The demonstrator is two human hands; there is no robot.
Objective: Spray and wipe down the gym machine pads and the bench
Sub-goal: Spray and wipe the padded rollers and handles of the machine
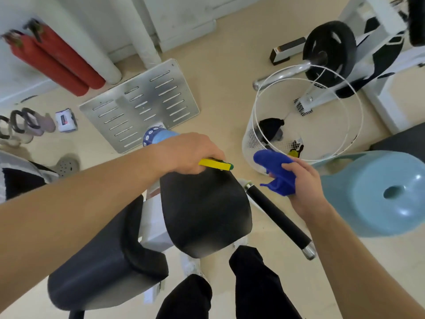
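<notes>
My left hand [186, 153] grips a yellow and green sponge [215, 164] and holds it against the far edge of the black seat pad [204, 212] in the middle of the view. To the right of the pad, in the air, my right hand [303, 180] grips the blue trigger head of a spray bottle [274, 171]; the bottle's body is hidden by the hand. A second black pad [108, 261] lies at the lower left, under my left forearm. A black foam-covered handle bar [279, 218] runs diagonally just right of the seat pad.
A light blue plastic stool [377, 192] stands close on the right. Behind my right hand stands a white wire basket [305, 116] with dark items inside. A slotted metal foot plate [142, 104] and a blue dotted container [154, 134] lie beyond the pad. A weight plate [328, 50] hangs on a white frame.
</notes>
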